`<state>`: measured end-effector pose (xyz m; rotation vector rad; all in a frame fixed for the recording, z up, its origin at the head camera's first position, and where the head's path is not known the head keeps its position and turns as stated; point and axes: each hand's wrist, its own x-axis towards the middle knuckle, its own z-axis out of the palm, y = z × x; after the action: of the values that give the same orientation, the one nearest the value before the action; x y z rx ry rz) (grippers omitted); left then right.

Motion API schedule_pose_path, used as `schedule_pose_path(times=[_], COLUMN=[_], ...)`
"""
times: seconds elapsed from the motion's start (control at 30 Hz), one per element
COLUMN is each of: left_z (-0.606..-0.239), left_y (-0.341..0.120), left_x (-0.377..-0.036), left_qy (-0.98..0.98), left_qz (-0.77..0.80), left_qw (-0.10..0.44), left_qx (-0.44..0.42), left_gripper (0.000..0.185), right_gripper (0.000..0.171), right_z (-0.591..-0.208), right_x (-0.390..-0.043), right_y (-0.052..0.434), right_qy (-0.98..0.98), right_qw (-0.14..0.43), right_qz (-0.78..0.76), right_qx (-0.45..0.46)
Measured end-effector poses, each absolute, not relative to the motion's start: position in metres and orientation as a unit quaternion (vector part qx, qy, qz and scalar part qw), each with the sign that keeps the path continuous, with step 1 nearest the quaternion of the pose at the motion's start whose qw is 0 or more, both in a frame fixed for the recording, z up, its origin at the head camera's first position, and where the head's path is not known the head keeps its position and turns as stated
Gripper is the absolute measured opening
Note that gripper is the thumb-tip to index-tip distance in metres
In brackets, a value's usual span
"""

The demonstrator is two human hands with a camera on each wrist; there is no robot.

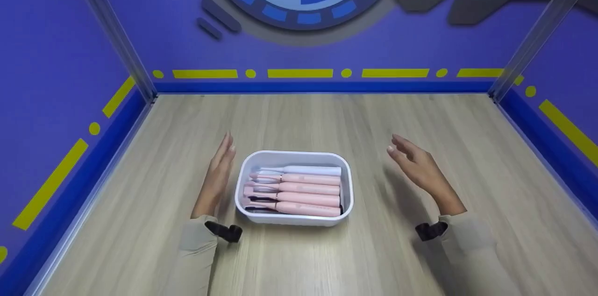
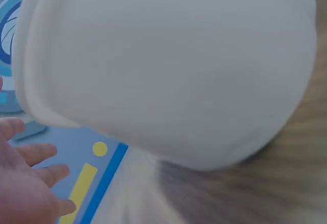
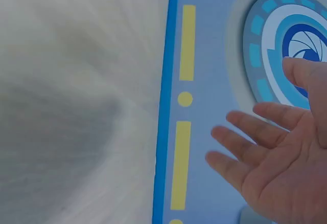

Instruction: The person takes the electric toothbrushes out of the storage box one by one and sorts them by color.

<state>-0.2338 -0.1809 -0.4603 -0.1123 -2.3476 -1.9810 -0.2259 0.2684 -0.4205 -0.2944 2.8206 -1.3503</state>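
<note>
A white plastic bin stands on the wooden table and holds several electric toothbrushes lying side by side. Pink toothbrushes fill most of it, with a white toothbrush along the far wall. Black parts show beneath the nearest ones. Just left of the bin, my left hand is held upright with straight fingers, apart from the wall. In the left wrist view the bin's side looms large beside that hand. My right hand hovers farther off to the right, fingers extended and spread, palm bare.
The light wood table is bounded at the back by a blue-purple panel with yellow dashes. Side panels rise left and right, joined by metal corner posts. Each wrist wears a small black camera.
</note>
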Motion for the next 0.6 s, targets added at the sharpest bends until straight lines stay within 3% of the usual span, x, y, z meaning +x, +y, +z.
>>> schedule_pose_path(times=[0.6], left_z=[-0.482], left_y=[-0.172], left_x=[-0.245], left_qy=[-0.556], left_qz=[-0.828], left_qw=[-0.043], left_qx=[-0.054], left_gripper=[0.055], right_gripper=[0.054], right_z=[-0.409], right_x=[-0.237], right_y=[0.252], right_qy=[0.874], right_qw=[0.088], right_qz=[-0.460], right_qx=[-0.132])
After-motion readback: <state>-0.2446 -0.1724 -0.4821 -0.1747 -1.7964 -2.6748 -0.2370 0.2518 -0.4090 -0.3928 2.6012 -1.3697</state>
